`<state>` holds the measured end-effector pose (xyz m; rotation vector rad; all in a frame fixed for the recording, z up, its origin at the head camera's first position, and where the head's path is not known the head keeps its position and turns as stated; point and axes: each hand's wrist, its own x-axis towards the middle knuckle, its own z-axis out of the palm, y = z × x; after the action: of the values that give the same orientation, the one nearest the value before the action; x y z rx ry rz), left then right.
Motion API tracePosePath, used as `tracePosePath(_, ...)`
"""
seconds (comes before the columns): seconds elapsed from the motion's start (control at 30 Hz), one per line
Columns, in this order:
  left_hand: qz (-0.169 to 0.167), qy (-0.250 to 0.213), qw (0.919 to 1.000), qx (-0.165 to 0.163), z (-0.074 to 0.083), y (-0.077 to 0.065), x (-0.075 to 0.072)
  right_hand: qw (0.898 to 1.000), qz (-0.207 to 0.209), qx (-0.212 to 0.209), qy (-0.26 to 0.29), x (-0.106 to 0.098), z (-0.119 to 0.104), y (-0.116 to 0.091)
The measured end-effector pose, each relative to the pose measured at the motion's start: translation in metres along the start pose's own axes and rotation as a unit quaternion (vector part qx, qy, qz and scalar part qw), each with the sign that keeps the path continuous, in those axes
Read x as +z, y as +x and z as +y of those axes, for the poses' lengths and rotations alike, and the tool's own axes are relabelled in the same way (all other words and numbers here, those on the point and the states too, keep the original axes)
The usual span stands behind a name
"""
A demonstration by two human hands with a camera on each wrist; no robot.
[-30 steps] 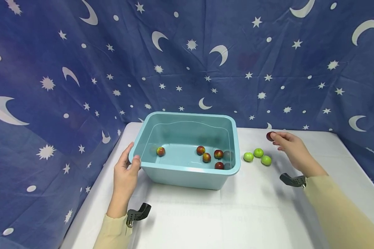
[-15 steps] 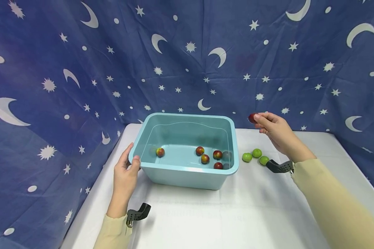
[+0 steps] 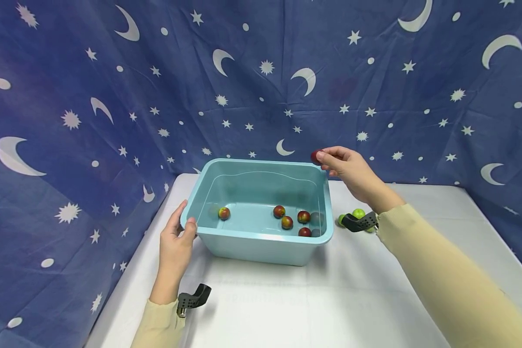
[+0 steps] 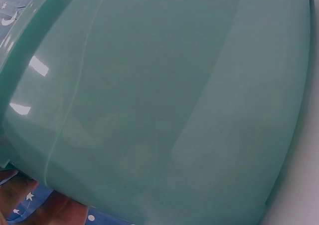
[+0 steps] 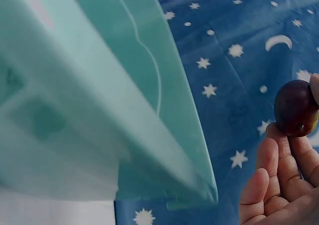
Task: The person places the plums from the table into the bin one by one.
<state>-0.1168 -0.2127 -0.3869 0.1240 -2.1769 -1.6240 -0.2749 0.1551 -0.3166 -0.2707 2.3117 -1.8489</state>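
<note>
Dark red fruit sits at the fingertips of the right hand, pinched between thumb and fingers; the right-wrist view crops the thumb and the fruit's edge. In the head view it appears at the far right corner of the blue basin; whether it is above the inside, I cannot tell.

Inside the basin, four red fruits gather toward the right, the nearest partly hidden by the front rim, while a single red fruit lies apart at left. Beyond the right wall, green fruits rest on the white table, partly covered by the black wrist mount, so their full outlines are lost.

The left hand grips the basin's left rim, thumb on top; its own wrist view shows mostly basin wall, fingers cut off at the lower corner. Behind hangs a blue star-and-moon cloth.
</note>
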Motion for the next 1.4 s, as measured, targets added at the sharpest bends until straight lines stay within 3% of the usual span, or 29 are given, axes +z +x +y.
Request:
tracePosePath(0.33,0.001,-0.006,1.0000,-0.002,-0.002,0.000,0.001,0.994,-0.046,-0.045,-0.089,0.027,-0.012,0.014)
tracePosePath(0.7,0.003,-0.007,1.0000,-0.003,-0.002,0.001,0.001,0.970,-0.099,-0.072,-0.208,0.059,-0.019,0.024)
tracePosePath(0.87,0.003,-0.003,1.0000,0.000,-0.016,0.005,0.000,0.958,-0.106,-0.067,-0.256,0.070,-0.017,0.029)
tracePosePath(1.0,0.004,-0.008,0.9999,0.005,-0.033,0.009,-0.001,0.943,-0.114,-0.064,-0.306,0.078,-0.015,0.032)
tracePosePath(1.17,0.007,-0.009,0.9995,0.029,-0.043,0.012,-0.001,0.925,-0.120,-0.059,-0.354,0.085,-0.012,0.034)
tracePosePath(1.4,0.008,-0.001,0.9993,0.035,-0.045,0.012,-0.001,0.923,-0.121,-0.046,-0.362,0.089,-0.011,0.033)
